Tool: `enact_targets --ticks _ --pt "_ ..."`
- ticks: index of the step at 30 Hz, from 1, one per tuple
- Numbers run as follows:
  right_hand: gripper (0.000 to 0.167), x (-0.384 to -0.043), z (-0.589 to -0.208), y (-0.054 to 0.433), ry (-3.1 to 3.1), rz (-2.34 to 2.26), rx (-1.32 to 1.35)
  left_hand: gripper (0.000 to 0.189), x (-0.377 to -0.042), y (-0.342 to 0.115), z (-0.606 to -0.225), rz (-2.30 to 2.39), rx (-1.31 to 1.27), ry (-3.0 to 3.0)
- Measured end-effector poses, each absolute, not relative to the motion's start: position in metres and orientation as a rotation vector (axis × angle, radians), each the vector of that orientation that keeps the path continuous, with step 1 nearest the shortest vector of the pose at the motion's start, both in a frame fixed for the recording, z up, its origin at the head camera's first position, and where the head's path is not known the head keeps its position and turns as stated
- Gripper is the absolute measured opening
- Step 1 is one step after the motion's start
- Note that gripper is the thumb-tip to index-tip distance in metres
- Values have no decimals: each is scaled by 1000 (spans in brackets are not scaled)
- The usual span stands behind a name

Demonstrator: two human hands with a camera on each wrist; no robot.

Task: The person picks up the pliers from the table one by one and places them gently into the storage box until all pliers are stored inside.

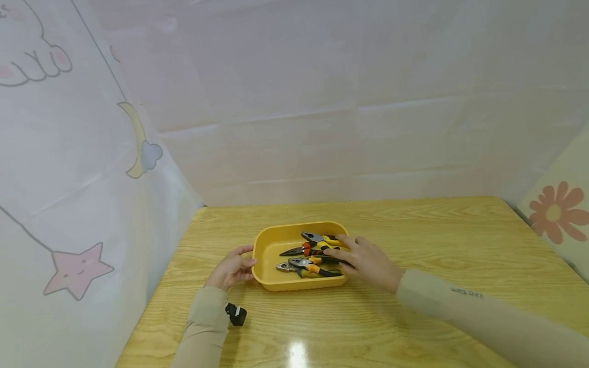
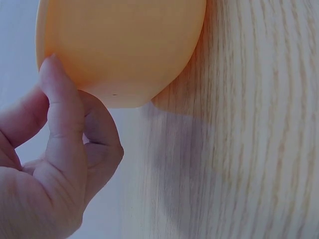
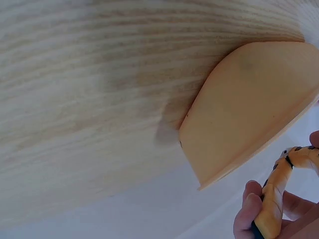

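A yellow plastic tray (image 1: 267,255) stands on the table with several pliers inside. My left hand (image 1: 230,268) pinches its left end; the left wrist view shows the thumb against the tray's rim (image 2: 42,37) and bent fingers beside it. Over the right end reaches my right hand (image 1: 370,263), which grips yellow-and-black pliers (image 3: 275,196) by the handles. Their grey jaws (image 1: 313,236) point left inside the tray. Below them lie long-nose pliers (image 1: 292,252) with red and black handles, then pliers with orange-and-black handles (image 1: 317,271) and another silver-jawed pair (image 1: 282,267) partly underneath.
The wood-grain table (image 1: 437,235) extends around the tray, with its rounded far edge near a pale hanging cloth (image 1: 345,128). A small black device (image 1: 236,314) sits at my left wrist. Printed cloth (image 1: 101,204) hangs along the left side.
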State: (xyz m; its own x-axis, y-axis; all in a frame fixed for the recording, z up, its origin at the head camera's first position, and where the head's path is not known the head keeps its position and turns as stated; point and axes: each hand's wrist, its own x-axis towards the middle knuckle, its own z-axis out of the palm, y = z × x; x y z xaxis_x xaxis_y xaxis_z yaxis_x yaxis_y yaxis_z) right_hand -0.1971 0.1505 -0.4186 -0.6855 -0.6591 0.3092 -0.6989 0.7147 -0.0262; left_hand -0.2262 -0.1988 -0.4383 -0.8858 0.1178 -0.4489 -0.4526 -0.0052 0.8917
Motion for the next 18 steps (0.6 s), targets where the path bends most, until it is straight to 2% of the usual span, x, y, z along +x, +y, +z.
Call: enact_targets --ticks 18 --pt "41 -220 -414 146 -2532 55 1316 53 -225 -198 -437 1954 -342 1887"
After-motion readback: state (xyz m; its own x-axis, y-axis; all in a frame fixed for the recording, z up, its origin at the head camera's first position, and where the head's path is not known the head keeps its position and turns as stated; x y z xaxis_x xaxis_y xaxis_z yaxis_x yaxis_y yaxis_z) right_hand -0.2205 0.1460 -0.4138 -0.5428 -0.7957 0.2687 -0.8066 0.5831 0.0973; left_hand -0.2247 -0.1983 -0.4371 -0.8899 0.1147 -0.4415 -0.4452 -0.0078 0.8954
